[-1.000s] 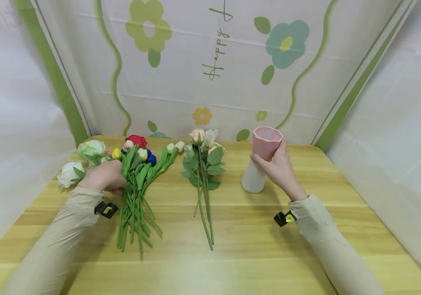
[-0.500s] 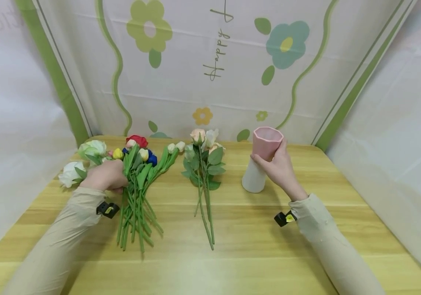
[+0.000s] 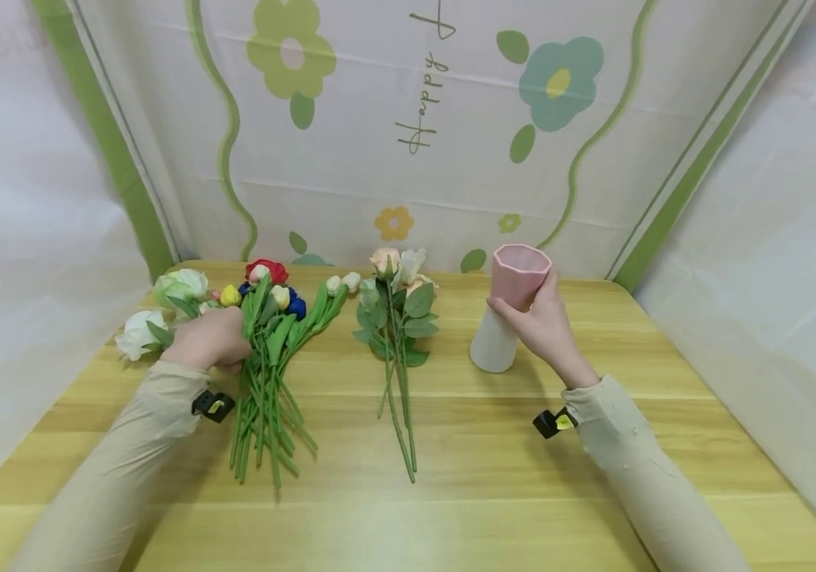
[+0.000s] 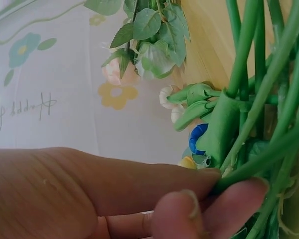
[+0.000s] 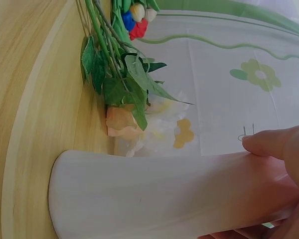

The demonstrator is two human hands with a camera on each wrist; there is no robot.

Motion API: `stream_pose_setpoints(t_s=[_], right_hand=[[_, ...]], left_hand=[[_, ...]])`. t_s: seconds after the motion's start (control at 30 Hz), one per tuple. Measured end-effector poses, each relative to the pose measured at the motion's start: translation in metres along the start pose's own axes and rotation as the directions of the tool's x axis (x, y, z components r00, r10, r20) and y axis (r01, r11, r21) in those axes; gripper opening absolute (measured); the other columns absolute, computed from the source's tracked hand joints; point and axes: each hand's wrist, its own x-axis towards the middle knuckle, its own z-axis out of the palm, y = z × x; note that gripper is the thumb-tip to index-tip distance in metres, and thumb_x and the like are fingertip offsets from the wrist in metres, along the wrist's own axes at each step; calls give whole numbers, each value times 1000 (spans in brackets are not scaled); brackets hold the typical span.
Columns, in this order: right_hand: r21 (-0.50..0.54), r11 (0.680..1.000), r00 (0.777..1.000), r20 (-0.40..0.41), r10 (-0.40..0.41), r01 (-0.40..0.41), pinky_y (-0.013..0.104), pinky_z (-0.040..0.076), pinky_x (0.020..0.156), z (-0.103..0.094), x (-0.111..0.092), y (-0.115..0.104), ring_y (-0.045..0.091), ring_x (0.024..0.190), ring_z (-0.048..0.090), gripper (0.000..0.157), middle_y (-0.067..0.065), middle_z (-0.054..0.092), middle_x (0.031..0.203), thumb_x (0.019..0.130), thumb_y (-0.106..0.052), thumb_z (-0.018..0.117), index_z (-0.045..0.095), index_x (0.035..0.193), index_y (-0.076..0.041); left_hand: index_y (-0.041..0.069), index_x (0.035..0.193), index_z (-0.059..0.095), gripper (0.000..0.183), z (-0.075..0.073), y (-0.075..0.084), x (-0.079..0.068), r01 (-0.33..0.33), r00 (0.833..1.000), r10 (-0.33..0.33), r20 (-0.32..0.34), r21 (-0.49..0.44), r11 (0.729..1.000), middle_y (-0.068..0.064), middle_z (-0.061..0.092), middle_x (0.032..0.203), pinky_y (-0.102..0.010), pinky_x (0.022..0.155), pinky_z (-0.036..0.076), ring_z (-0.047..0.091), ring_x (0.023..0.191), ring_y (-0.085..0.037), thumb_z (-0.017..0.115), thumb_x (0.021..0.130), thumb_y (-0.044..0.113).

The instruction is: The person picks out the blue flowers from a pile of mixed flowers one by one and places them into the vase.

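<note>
On the left of the head view, my left hand (image 3: 209, 340) is at a bunch of artificial tulips (image 3: 268, 397) lying on the table. In the left wrist view its thumb and finger pinch a green tulip stem (image 4: 269, 155) among many others; the bloom of that stem is not distinguishable. My right hand (image 3: 543, 330) grips the upper, pink part of a tall vase (image 3: 493, 343), which fades to white below. The vase stands upright, its faceted mouth facing up. From the right wrist, the thumb (image 5: 269, 142) lies along the side of the vase.
Between the hands lies a small bunch of artificial roses (image 3: 396, 334) with leafy stems. White blooms (image 3: 137, 335) and a red flower (image 3: 268, 271) lie around the left hand. A printed cloth (image 3: 350, 159) encloses the back and sides of the wooden table (image 3: 408, 524).
My left hand has shifted slightly to the right at the tulip stems. The right hand and the vase stay in place.
</note>
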Motion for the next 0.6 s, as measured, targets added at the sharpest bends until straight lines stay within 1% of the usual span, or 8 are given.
stream_pose_setpoints(t_s=[0.2,0.37,0.6], right_hand=[[3,1000,1000,-3,-8,8,55,39,99,0,1,0,37,124,45,95,24,40,139,85,-27,79,14,149,-3],[9,1000,1000,2,-5,5,55,39,100,-1,3,0,38,125,45,97,25,39,140,84,-28,80,13,150,-4],[14,1000,1000,8,3,-3,54,39,100,0,1,1,38,126,45,96,25,39,140,84,-29,80,13,149,-3]], left_hand=[[11,62,54,20,-1,0,1,12,1000,-12,-5,-3,1000,-1,50,52,-39,54,42,50,49,-16,51,77,-1],[11,61,56,22,-3,1,1,15,1000,-15,-15,-14,1000,-1,51,51,-38,52,42,49,48,-15,51,80,0],[10,64,59,21,-3,2,0,-5,1000,4,-25,-23,1000,-2,54,53,-39,52,42,50,49,-16,51,82,3]])
